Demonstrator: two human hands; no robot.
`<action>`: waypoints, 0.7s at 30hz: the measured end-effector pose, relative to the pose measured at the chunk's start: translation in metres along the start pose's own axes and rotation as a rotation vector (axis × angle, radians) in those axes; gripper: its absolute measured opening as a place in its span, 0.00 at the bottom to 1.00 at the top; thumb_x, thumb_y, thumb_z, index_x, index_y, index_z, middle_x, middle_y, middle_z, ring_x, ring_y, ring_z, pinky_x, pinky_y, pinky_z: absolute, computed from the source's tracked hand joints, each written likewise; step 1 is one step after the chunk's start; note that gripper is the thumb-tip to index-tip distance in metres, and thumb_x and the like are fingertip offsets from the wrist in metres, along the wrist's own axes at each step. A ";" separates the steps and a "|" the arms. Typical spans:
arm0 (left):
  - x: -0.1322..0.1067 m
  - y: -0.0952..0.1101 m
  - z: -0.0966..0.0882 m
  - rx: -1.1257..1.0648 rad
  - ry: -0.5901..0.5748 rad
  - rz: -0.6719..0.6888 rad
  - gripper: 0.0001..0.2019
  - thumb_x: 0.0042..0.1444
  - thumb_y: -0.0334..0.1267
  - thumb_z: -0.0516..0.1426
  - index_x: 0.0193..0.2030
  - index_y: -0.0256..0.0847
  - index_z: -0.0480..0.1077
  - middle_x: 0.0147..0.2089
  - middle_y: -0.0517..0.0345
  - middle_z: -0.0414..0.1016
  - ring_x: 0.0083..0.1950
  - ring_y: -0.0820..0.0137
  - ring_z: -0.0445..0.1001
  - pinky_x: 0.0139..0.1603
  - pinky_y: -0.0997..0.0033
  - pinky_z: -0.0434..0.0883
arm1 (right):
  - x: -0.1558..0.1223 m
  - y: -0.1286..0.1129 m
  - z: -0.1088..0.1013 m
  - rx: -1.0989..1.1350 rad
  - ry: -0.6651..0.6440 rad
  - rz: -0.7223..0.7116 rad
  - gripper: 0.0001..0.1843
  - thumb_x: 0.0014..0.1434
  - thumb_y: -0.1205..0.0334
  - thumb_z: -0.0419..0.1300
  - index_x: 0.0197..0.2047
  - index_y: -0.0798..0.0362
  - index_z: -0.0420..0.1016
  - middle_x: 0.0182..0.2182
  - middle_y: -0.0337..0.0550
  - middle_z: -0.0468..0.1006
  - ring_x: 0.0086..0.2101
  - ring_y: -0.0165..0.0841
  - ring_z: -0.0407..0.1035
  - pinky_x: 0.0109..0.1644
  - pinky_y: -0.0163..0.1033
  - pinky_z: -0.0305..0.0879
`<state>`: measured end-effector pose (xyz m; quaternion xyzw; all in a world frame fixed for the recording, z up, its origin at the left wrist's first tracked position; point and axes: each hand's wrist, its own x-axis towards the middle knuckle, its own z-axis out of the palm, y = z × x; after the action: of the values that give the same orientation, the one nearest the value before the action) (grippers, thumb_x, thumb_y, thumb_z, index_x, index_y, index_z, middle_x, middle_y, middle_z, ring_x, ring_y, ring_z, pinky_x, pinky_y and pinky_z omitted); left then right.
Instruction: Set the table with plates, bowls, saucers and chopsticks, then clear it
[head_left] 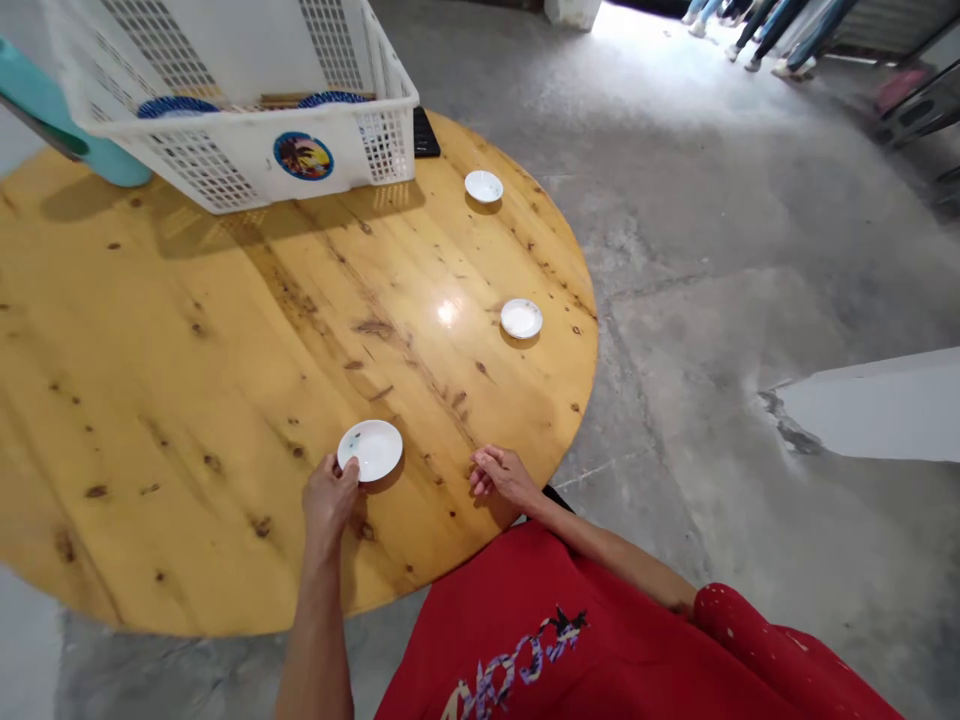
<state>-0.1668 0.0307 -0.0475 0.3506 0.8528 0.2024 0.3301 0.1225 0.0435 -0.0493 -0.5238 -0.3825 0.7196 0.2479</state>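
My left hand (pixel 330 500) pinches the near rim of a small white saucer (pixel 379 450), thumb on top and fingers at its side. Faint printed marks show on the saucer, just above the wooden tabletop or resting on it; I cannot tell which. Over the table's near right edge, my right hand (pixel 501 474) has its fingers curled in, and whether anything is inside is hidden. Two more white saucers sit along the right side of the table: one saucer (pixel 521 318) in the middle and another saucer (pixel 484 186) farther back.
A white plastic basket (pixel 247 165) at the back of the round wooden table (pixel 225 380) holds blue-patterned dishes and chopsticks. Beside it are a turquoise object (pixel 112 155) and a black flat object (pixel 425 135). Legs of several people (pixel 772 30) appear far off on the concrete floor.
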 end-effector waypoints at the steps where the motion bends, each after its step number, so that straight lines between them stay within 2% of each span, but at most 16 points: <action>1: -0.003 0.002 0.006 -0.097 -0.003 -0.035 0.12 0.50 0.47 0.55 0.34 0.40 0.70 0.30 0.52 0.76 0.29 0.64 0.74 0.27 0.70 0.70 | 0.001 -0.002 -0.005 -0.001 -0.010 -0.013 0.25 0.56 0.37 0.59 0.37 0.53 0.68 0.24 0.38 0.77 0.21 0.28 0.72 0.24 0.31 0.65; 3: -0.012 0.010 0.020 -0.257 -0.013 -0.086 0.15 0.48 0.46 0.58 0.39 0.38 0.72 0.32 0.53 0.77 0.27 0.66 0.74 0.26 0.71 0.72 | 0.004 -0.006 -0.018 -0.001 -0.023 -0.032 0.24 0.56 0.38 0.58 0.36 0.53 0.68 0.25 0.38 0.77 0.21 0.28 0.72 0.23 0.31 0.64; 5: -0.029 0.027 0.040 -0.320 -0.011 -0.101 0.16 0.46 0.45 0.59 0.40 0.38 0.73 0.31 0.54 0.77 0.27 0.68 0.73 0.25 0.72 0.72 | 0.006 -0.011 -0.037 0.001 -0.027 -0.038 0.22 0.56 0.40 0.58 0.35 0.53 0.68 0.24 0.37 0.77 0.20 0.28 0.71 0.23 0.31 0.63; 8: -0.063 0.071 0.077 -0.361 -0.015 -0.074 0.16 0.45 0.47 0.60 0.36 0.37 0.73 0.28 0.56 0.74 0.27 0.69 0.72 0.25 0.73 0.71 | 0.007 -0.021 -0.078 0.005 -0.025 -0.025 0.19 0.57 0.44 0.59 0.35 0.52 0.67 0.23 0.36 0.75 0.20 0.27 0.71 0.23 0.30 0.63; 12: -0.106 0.146 0.134 -0.566 -0.046 0.011 0.18 0.46 0.49 0.60 0.37 0.35 0.73 0.32 0.55 0.74 0.28 0.72 0.70 0.26 0.75 0.69 | 0.003 -0.038 -0.151 -0.023 -0.009 -0.037 0.18 0.56 0.46 0.60 0.37 0.53 0.70 0.24 0.37 0.77 0.21 0.28 0.71 0.24 0.31 0.65; 15: -0.122 0.195 0.173 -0.731 -0.083 0.012 0.19 0.42 0.48 0.63 0.36 0.34 0.73 0.30 0.57 0.73 0.26 0.75 0.68 0.26 0.77 0.66 | -0.007 -0.045 -0.217 -0.044 0.046 -0.078 0.21 0.54 0.44 0.60 0.39 0.53 0.72 0.25 0.39 0.78 0.22 0.29 0.72 0.25 0.32 0.66; 18: -0.130 0.233 0.200 -0.840 -0.123 -0.002 0.19 0.41 0.47 0.64 0.35 0.34 0.73 0.28 0.60 0.72 0.25 0.76 0.67 0.27 0.77 0.66 | -0.024 -0.045 -0.280 -0.039 0.153 -0.071 0.24 0.51 0.42 0.61 0.39 0.54 0.73 0.25 0.41 0.78 0.22 0.30 0.72 0.25 0.33 0.65; 21: -0.136 0.262 0.216 -0.861 -0.154 0.009 0.19 0.41 0.47 0.65 0.36 0.33 0.73 0.27 0.61 0.72 0.25 0.76 0.67 0.27 0.76 0.65 | -0.040 -0.041 -0.325 0.002 0.268 -0.033 0.25 0.48 0.42 0.62 0.39 0.54 0.73 0.25 0.43 0.78 0.23 0.31 0.72 0.25 0.34 0.66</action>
<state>0.1796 0.1314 0.0098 0.1987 0.6620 0.5142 0.5079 0.4406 0.1316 -0.0453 -0.6088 -0.3537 0.6394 0.3089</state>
